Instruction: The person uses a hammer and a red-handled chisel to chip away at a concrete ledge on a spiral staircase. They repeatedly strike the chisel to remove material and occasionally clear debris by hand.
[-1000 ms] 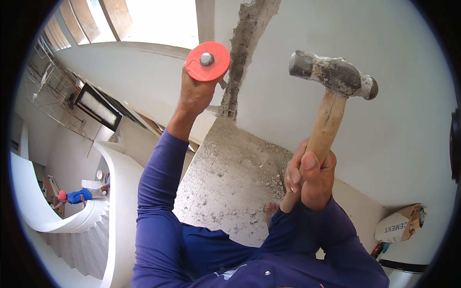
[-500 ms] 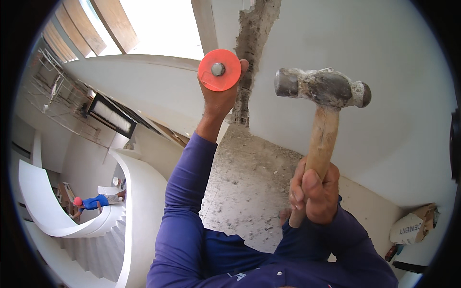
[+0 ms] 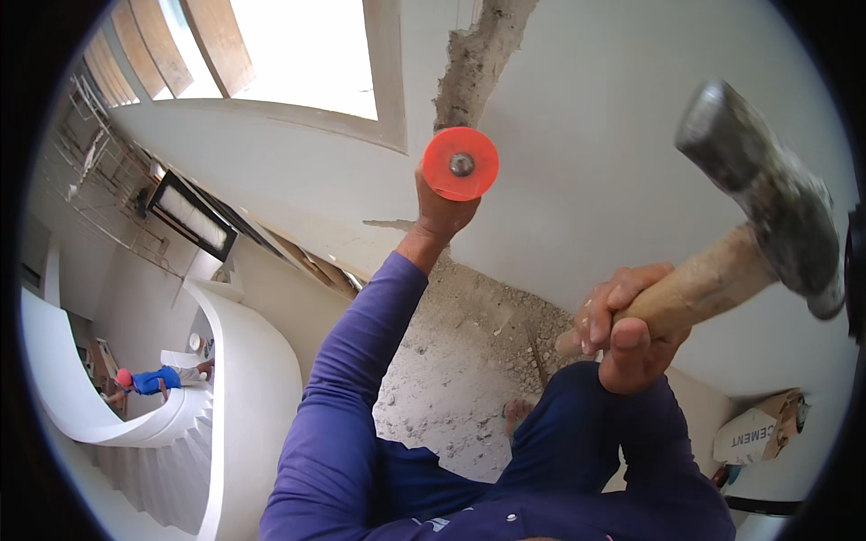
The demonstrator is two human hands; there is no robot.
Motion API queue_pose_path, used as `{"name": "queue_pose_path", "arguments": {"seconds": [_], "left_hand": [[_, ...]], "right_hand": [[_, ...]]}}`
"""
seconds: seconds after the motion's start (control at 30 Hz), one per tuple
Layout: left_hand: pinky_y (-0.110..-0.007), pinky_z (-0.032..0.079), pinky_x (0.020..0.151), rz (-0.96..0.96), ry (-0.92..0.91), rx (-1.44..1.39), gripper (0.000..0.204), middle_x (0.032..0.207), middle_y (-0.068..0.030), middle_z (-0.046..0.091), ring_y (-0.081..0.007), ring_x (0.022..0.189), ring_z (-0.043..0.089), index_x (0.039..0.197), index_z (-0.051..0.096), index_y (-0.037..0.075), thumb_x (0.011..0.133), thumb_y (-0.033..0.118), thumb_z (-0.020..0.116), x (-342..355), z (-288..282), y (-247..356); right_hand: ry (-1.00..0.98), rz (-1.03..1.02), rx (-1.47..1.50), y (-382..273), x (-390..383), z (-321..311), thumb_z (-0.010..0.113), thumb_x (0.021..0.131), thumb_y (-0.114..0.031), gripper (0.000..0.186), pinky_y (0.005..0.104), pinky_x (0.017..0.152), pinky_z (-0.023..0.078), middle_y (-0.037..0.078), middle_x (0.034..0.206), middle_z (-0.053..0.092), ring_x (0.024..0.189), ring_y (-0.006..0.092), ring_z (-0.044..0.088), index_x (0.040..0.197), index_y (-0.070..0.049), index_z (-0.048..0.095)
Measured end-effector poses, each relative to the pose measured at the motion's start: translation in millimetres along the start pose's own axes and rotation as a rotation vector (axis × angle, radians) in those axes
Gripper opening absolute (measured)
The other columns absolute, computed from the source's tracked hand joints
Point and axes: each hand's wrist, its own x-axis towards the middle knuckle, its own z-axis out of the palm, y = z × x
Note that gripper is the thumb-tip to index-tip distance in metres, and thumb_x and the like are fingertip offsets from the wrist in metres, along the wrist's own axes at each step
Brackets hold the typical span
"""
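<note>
My left hand is closed around a chisel with a round orange hand guard. The guard hides most of my fingers and the chisel's shaft, and the struck metal end faces me. Just beyond is a rough vertical groove cut into the white wall; whether the tip touches it is hidden. On the right, my right hand grips the wooden handle of a hammer. Its worn, dust-crusted steel head is raised, tilted and slightly blurred, well apart from the chisel.
Rubble and dust cover the floor below. A paper sack leans at the lower right. At the left, a curved white parapet borders stairs, where a person in blue with a red helmet works. A window is upper left.
The hammer has swung out to the right and closer, its head tilting over. My left hand and the chisel sit lower and further right along the groove. The view has shifted slightly.
</note>
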Motion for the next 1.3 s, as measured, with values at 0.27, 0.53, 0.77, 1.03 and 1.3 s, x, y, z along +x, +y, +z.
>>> {"name": "queue_pose_path", "arguments": {"seconds": [0.27, 0.53, 0.77, 1.03, 1.3], "left_hand": [[-0.039, 0.049, 0.073, 0.130, 0.408, 0.112, 0.015, 0.082, -0.0063, 0.064, -0.0280, 0.080, 0.060, 0.085, 0.072, 0.005, 0.080, 0.012, 0.085, 5, 59, 27], [-0.039, 0.044, 0.084, 0.145, 0.486, 0.050, 0.012, 0.079, -0.0049, 0.060, -0.0251, 0.079, 0.056, 0.082, 0.068, 0.006, 0.075, 0.004, 0.077, -21, 74, 27], [-0.038, 0.043, 0.081, 0.178, 0.485, 0.019, 0.014, 0.079, -0.0045, 0.059, -0.0239, 0.077, 0.055, 0.080, 0.067, 0.007, 0.075, 0.007, 0.080, -10, 55, 25], [-0.036, 0.041, 0.073, 0.193, 0.516, -0.011, 0.016, 0.076, -0.0036, 0.057, -0.0235, 0.072, 0.052, 0.080, 0.068, 0.007, 0.081, 0.009, 0.084, -7, 58, 25], [-0.037, 0.042, 0.075, 0.238, 0.477, 0.018, 0.018, 0.076, -0.0039, 0.058, -0.0235, 0.073, 0.053, 0.079, 0.066, 0.007, 0.082, 0.010, 0.083, -9, 64, 13]], "right_hand": [[-0.135, -0.048, -0.347, 87, -16, -72, 0.070, 0.091, -0.066, 0.066, 0.0243, 0.044, 0.041, 0.001, 0.063, 0.052, 0.048, 0.0100, 0.049, 0.097, -0.003, 0.054], [-0.035, -0.179, -0.341, 52, -27, -44, 0.066, 0.089, -0.073, 0.072, 0.0254, 0.046, 0.046, 0.003, 0.064, 0.054, 0.051, 0.0123, 0.055, 0.097, -0.003, 0.054], [-0.044, -0.406, -0.323, 43, -30, -31, 0.064, 0.092, -0.071, 0.068, 0.0233, 0.044, 0.046, 0.003, 0.066, 0.055, 0.048, 0.0113, 0.052, 0.103, -0.004, 0.052], [-0.062, -0.481, -0.285, 31, -23, -23, 0.052, 0.095, -0.075, 0.066, 0.0241, 0.042, 0.045, 0.002, 0.063, 0.050, 0.044, 0.0095, 0.045, 0.101, -0.009, 0.047], [-0.034, -0.474, -0.311, 40, -21, -26, 0.056, 0.094, -0.075, 0.066, 0.0249, 0.042, 0.044, 0.002, 0.061, 0.049, 0.045, 0.0098, 0.045, 0.100, -0.009, 0.047]]}}
